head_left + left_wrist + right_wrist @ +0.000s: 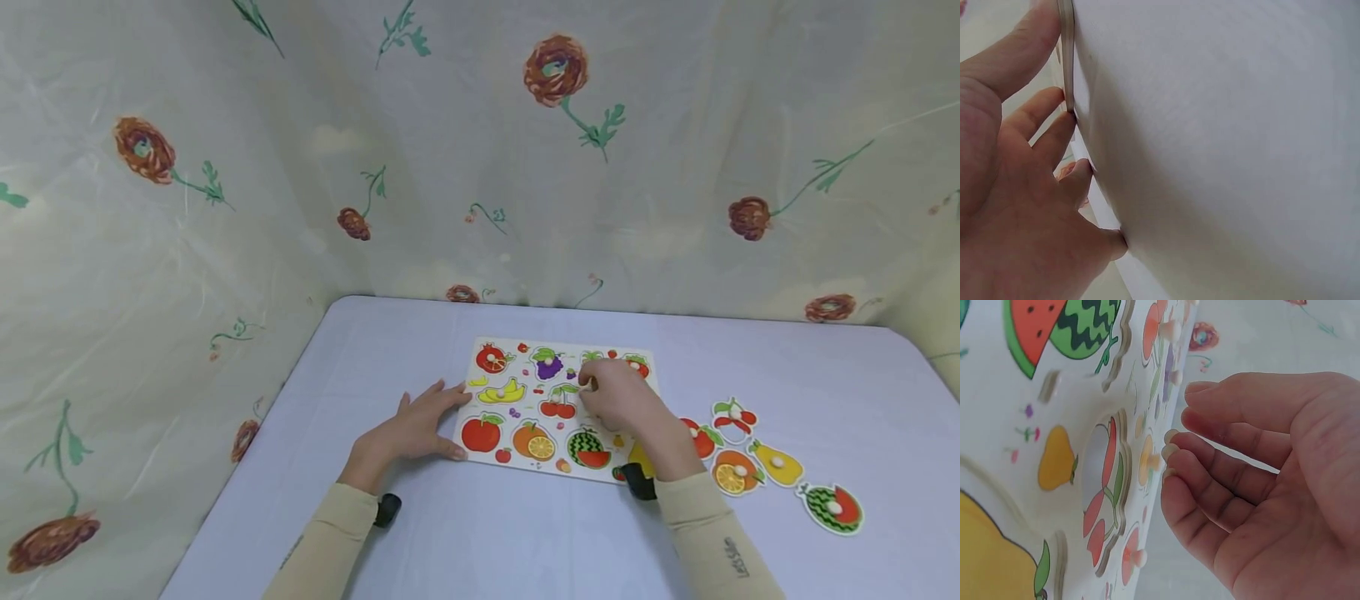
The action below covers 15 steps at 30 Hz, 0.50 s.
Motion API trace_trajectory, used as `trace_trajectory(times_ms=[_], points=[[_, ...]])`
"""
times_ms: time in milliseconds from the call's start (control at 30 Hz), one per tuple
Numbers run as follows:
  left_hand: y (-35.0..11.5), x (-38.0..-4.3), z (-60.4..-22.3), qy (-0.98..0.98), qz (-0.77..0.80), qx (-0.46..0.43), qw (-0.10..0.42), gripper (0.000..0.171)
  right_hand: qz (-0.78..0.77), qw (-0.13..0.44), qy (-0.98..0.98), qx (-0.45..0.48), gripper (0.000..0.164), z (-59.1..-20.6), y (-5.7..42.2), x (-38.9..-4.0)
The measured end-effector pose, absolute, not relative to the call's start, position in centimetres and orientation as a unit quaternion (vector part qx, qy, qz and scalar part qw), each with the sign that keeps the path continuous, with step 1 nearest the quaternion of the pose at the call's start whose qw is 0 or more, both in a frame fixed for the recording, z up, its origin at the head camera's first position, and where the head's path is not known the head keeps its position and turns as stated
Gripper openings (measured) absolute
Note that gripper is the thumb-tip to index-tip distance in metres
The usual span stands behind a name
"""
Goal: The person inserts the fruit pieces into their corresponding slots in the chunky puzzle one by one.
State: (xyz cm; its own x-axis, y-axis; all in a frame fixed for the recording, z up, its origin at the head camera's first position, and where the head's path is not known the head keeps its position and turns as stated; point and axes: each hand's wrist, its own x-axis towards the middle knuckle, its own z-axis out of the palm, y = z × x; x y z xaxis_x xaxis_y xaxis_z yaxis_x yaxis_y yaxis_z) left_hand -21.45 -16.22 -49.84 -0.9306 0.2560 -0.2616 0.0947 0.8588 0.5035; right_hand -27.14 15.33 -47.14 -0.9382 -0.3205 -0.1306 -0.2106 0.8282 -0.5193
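A white fruit puzzle board [504, 427] with printed fruit and knobbed pieces lies on the table. My left hand [415, 427] rests at its left edge, fingers spread, fingertips against the board's side and the tabletop in the left wrist view. Over the board's right half hovers my right hand [618, 398], its fingers loosely curved. In the right wrist view, nothing shows between its thumb and fingers. Its fingertips are close to the knob of an orange-coloured piece [1145, 461]. Nearby, a recess [1092, 469] with red and green print holds no piece. My right hand and forearm hide part of the board.
Right of the board lie several loose knobbed pieces: an orange [727, 478], a pear [772, 461], a watermelon [821, 500], a red-and-green piece [738, 413] and a red fruit [705, 444] partly behind my right forearm. A flowered curtain [420, 125] hangs behind the table.
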Motion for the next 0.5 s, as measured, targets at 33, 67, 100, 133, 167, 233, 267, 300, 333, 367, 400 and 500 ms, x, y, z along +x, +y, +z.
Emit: trace_trajectory(times_ms=[33, 67, 100, 133, 167, 233, 267, 300, 333, 367, 400, 500], points=[[-16.2, -21.4, -49.9, 0.95, 0.249, 0.092, 0.162, 0.089, -0.258, 0.107, 0.95, -0.141, 0.024, -47.2, 15.4, -27.2], [-16.2, -21.4, -49.9, 0.95, 0.25, 0.092, 0.162, 0.089, -0.257, 0.105, 0.95, -0.141, 0.024, -47.2, 15.6, -27.2], [-16.2, -21.4, -50.0, 0.95, 0.249, 0.093, 0.162, 0.089, -0.258, 0.105, 0.95, -0.142, 0.024, -47.1, 15.7, -27.2], [-16.2, -21.4, -50.0, 0.95, 0.249, 0.092, 0.161, 0.089, -0.256, 0.102, 0.95, -0.144, 0.024, -47.1, 15.9, -27.3], [-16.2, -21.4, -50.0, 0.95, 0.249, 0.092, 0.161, 0.089, -0.255, 0.098, 0.951, -0.147, 0.025, -47.1, 16.0, -27.3], [-16.2, -21.4, -50.0, 0.95, 0.25, 0.091, 0.161, 0.089, -0.255, 0.094, 0.951, -0.147, 0.025, -47.1, 16.4, -27.4], [-16.2, -21.4, -50.0, 0.95, 0.251, 0.09, 0.161, 0.089, -0.255, 0.093, 0.952, -0.145, 0.026, -47.0, 16.7, -27.4], [-16.2, -21.4, -50.0, 0.95, 0.251, 0.091, 0.161, 0.089, -0.255, 0.092, 0.952, -0.144, 0.025, -46.9, 16.9, -27.5], [-16.2, -21.4, -50.0, 0.95, 0.25, 0.09, 0.161, 0.089, -0.252, 0.091, 0.953, -0.143, 0.025, -46.9, 17.2, -27.5], [-16.2, -21.5, -50.0, 0.951, 0.25, 0.091, 0.161, 0.089, -0.253, 0.093, 0.953, -0.139, 0.025, -46.8, 17.5, -27.6], [-16.2, -21.5, -50.0, 0.951, 0.249, 0.091, 0.161, 0.09, -0.254, 0.094, 0.953, -0.135, 0.025, -46.8, 17.8, -27.6], [-16.2, -21.5, -50.0, 0.951, 0.248, 0.091, 0.16, 0.09, -0.254, 0.093, 0.954, -0.128, 0.026, -46.6, 18.7, -27.7]])
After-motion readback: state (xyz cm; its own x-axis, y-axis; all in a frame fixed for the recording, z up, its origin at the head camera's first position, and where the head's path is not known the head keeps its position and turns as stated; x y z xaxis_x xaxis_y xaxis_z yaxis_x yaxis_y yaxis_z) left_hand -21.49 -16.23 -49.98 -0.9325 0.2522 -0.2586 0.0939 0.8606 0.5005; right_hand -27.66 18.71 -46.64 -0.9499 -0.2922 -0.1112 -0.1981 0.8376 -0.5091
